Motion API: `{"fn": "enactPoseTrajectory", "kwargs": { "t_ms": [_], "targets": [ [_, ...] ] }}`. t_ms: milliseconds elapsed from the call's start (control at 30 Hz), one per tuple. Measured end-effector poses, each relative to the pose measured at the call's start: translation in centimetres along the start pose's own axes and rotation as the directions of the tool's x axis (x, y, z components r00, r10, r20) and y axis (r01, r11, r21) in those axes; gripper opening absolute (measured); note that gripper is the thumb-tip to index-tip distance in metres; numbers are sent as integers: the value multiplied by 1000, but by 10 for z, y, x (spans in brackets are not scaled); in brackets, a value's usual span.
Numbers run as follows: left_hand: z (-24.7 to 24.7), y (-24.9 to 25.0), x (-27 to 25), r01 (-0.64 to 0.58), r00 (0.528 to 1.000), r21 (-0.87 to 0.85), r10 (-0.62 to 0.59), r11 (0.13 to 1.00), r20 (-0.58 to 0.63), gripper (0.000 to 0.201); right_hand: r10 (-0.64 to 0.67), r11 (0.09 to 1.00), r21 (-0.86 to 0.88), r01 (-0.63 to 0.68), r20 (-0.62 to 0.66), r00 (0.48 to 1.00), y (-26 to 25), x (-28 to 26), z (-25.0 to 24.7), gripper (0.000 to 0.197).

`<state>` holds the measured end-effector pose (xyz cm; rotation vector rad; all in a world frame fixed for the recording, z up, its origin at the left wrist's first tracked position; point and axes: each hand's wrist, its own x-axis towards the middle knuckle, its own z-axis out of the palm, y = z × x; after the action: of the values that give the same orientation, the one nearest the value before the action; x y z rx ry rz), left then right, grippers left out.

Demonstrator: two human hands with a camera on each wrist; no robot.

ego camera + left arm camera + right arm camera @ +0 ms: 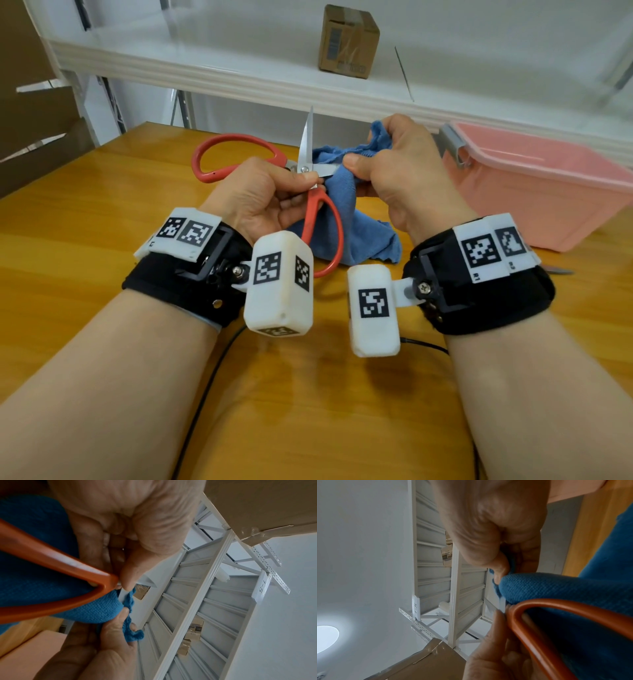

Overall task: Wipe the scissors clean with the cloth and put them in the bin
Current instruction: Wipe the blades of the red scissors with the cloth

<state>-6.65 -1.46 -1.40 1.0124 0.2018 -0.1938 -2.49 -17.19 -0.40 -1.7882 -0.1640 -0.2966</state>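
Red-handled scissors (306, 161) are spread wide open above the wooden table. My left hand (274, 192) pinches them near the pivot; one blade points up, the other runs right into the blue cloth (346, 192). My right hand (387, 161) grips the cloth, thumb and fingers pinching it round that blade. The left wrist view shows a red handle loop (51, 563), the cloth (102, 609) and a strip of blade. In the right wrist view the cloth (556, 588) bunches under my thumb beside a handle loop (547, 608). The pink bin (541, 185) stands at the right, with no lid on.
A white shelf (239, 58) runs across the back with a small cardboard box (347, 41) on it. Large cardboard sheets (30, 102) lean at the left. Black cables (212, 377) trail over the table (102, 205) near my forearms.
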Motion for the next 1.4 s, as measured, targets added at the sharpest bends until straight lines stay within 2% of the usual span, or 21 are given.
{"fn": "enactPoseTrajectory", "kwargs": {
  "t_ms": [233,467,700,767,867,900,967,1067,1100,1167,1200,1300,1333,1400],
  "targets": [
    [0,2,-2,-7,1000,46,8,999,-20,5,-25,999,-48,24,-7,1000,4,1,0,30],
    [-4,4,-1,11,1000,70,-10,997,-23,6,-42,997,-68,48,93,995,6,3,-7,29],
    [-11,11,1,6,999,22,-6,1000,-38,5,-19,996,-89,19,-3,1000,11,10,-21,30],
    [-11,12,0,11,999,13,-11,1000,-37,12,-28,994,-104,24,-39,999,11,10,-20,29],
    [-15,10,2,-31,999,17,31,999,-11,47,-36,992,-125,27,-71,997,9,7,-19,30],
    [-15,10,2,-36,999,10,36,999,-2,51,-31,989,-144,21,-67,997,9,7,-19,31],
    [-15,11,3,-38,999,-20,38,999,-6,44,-10,981,-195,3,-37,999,10,9,-21,30],
    [-16,11,4,-26,1000,-96,24,995,-20,19,12,974,-228,-11,5,1000,11,10,-22,27],
    [-17,12,5,-27,1000,-137,27,990,0,17,11,972,-233,-8,10,1000,10,9,-21,26],
    [-22,11,9,-22,998,-197,32,980,47,50,7,974,-228,-3,15,1000,8,8,-19,26],
    [-22,12,9,-22,997,-199,36,980,69,51,7,976,-217,-2,22,1000,7,7,-18,26],
    [-19,11,4,-18,996,-150,30,988,81,19,16,983,-184,-9,39,999,2,4,-16,26],
    [-18,11,3,-20,997,-148,31,989,72,19,18,985,-171,-10,41,999,1,3,-16,25],
    [-20,10,6,-36,997,-179,49,983,66,35,13,991,-137,-7,43,999,-3,1,-17,24]
  ]
}}
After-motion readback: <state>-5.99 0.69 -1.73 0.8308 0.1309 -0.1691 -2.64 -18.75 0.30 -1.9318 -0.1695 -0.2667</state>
